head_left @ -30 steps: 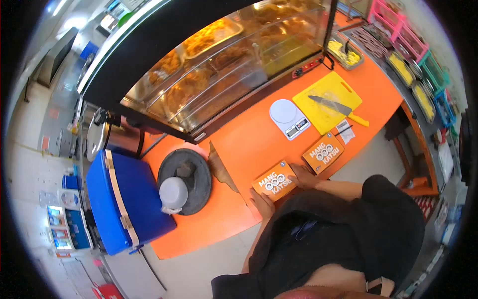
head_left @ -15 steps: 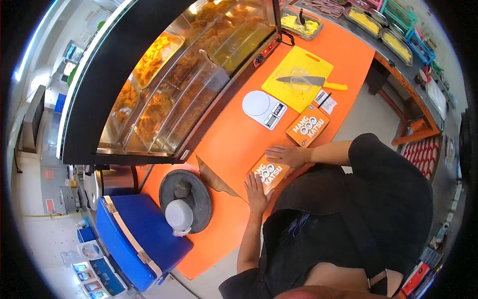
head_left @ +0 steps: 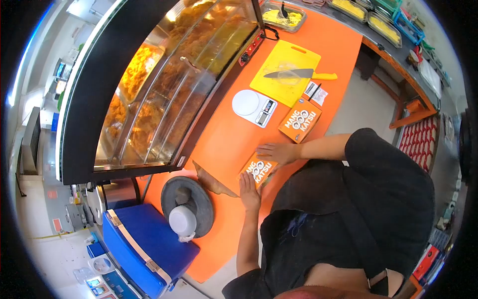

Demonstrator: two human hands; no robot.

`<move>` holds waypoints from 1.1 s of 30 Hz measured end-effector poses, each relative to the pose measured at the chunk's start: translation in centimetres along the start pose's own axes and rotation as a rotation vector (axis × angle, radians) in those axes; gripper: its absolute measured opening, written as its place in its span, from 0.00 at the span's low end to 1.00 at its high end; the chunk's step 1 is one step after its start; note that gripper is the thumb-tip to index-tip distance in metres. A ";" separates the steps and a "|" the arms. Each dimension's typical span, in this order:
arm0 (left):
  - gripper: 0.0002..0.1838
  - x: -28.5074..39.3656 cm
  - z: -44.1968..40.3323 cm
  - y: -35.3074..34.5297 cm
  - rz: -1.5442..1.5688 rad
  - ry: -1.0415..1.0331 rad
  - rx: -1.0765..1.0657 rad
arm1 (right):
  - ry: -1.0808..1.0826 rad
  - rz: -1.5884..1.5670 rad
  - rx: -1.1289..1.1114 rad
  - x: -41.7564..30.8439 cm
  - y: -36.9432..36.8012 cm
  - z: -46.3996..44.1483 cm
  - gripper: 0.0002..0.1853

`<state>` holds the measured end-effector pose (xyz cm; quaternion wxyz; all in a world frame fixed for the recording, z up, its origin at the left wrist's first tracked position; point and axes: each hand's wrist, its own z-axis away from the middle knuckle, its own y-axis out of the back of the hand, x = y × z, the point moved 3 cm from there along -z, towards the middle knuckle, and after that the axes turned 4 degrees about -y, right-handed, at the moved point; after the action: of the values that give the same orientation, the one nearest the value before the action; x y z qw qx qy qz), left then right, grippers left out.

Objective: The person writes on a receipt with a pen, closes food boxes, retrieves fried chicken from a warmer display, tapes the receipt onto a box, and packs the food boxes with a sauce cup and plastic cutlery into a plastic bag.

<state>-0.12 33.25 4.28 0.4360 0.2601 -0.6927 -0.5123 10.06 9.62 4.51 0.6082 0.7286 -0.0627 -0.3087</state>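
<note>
Near the counter's front edge lies an orange box with white lettering point(head_left: 257, 169). My left hand point(head_left: 249, 191) rests on its near left end, fingers stretched out. Across its upper right end lies my right hand point(head_left: 278, 152), fingers extended and flat. A second orange box point(head_left: 299, 120) sits just beyond my right hand, untouched. Beyond that, a white kitchen scale point(head_left: 254, 108) stands beside a yellow cutting board point(head_left: 285, 70). On the board rest a yellow-handled knife point(head_left: 298, 74) and something clear that I cannot make out.
A glass display case point(head_left: 174, 89) with fried food stands at the left of the orange counter point(head_left: 224, 144). Below it are a dark round stone dish point(head_left: 202, 209), a white bowl point(head_left: 182, 221) and a blue cooler point(head_left: 149, 244). A food tray point(head_left: 294, 20) sits at the top.
The view has turned, and the counter items sit further left. My right hand has moved from the box's side onto its top; my left hand also lies further over the box.
</note>
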 end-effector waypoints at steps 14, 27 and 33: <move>0.41 0.9 -0.1 -0.2 -0.006 0.094 -0.053 | -0.564 -0.124 0.389 11.6 10.0 1.0 0.31; 0.25 11.9 -16.0 2.4 0.551 0.625 0.391 | -0.858 -0.121 0.643 29.2 17.0 6.4 0.07; 0.18 17.6 -35.0 2.3 0.672 0.512 0.305 | -0.634 -0.440 0.655 24.9 23.7 7.9 0.10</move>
<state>22.02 2.88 15.71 0.6921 0.2004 -0.6762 -0.1533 32.57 -14.69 16.56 0.2194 0.7475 -0.1826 -0.5998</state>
